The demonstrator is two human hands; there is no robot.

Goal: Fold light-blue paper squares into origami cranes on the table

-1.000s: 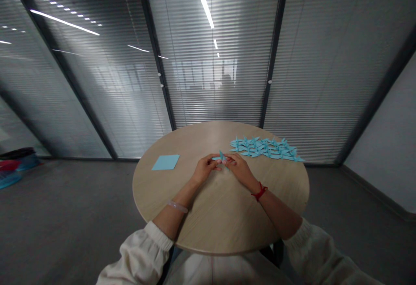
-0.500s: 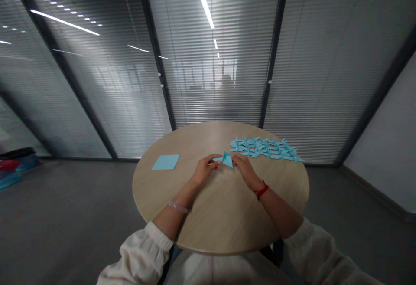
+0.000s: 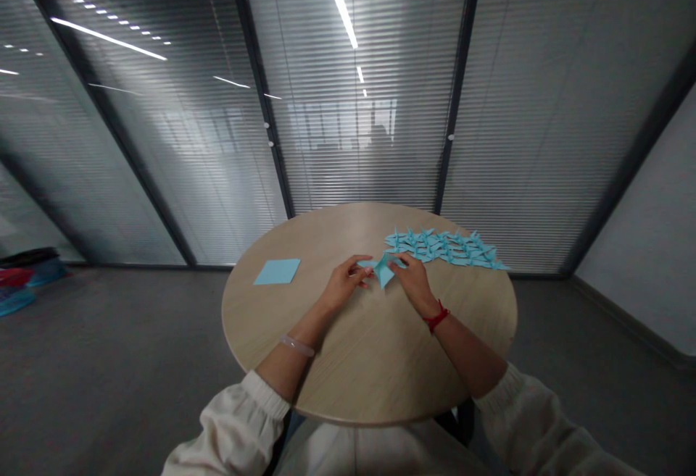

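A small light-blue folded paper figure (image 3: pixel 382 269) is held over the round wooden table (image 3: pixel 370 360), between both hands. My left hand (image 3: pixel 344 284) pinches its left tip, fingers curled. My right hand (image 3: pixel 414 280) pinches its right tip and pulls it outward, so the paper spreads into a winged shape. A row of several finished blue paper cranes (image 3: pixel 446 247) lies just beyond my right hand. A flat blue paper square (image 3: pixel 277 271) lies to the left of my left hand.
Glass walls with closed blinds (image 3: pixel 353 99) rise behind the table. Grey floor surrounds it. Coloured items (image 3: pixel 25 277) sit on the floor at the far left. A white wall (image 3: pixel 652 259) stands to the right.
The hands have drawn apart, my right hand moving right. The folded paper has opened from a narrow shape into a wider winged one.
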